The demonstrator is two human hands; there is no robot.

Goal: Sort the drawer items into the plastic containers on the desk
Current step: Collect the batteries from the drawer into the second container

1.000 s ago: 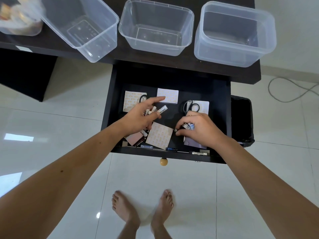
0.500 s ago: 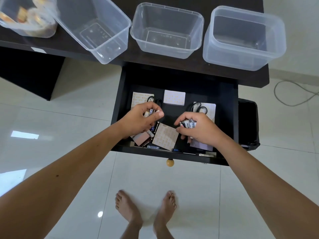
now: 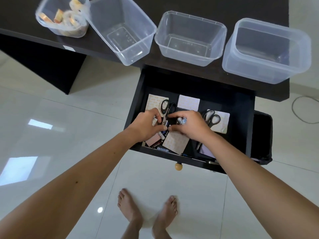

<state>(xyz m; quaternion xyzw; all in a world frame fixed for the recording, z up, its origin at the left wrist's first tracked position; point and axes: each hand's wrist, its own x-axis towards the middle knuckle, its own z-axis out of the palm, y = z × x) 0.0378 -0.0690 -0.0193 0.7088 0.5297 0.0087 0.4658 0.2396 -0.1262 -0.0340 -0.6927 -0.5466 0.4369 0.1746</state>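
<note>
We have both hands down in the open drawer (image 3: 241, 104). Our right hand (image 3: 191, 125) is closed on a small clutch of batteries (image 3: 181, 120); our left hand (image 3: 146, 126) pinches another battery (image 3: 165, 123) near the middle — more lie loose toward the front edge. We judge them small, hard, smooth cylinders, fairly dense and apt to roll or slip, so they want a grip across the barrel, cupped in the palm. Three clear containers (image 3: 189, 38) wait empty on the worktop (image 3: 207, 6).
</note>
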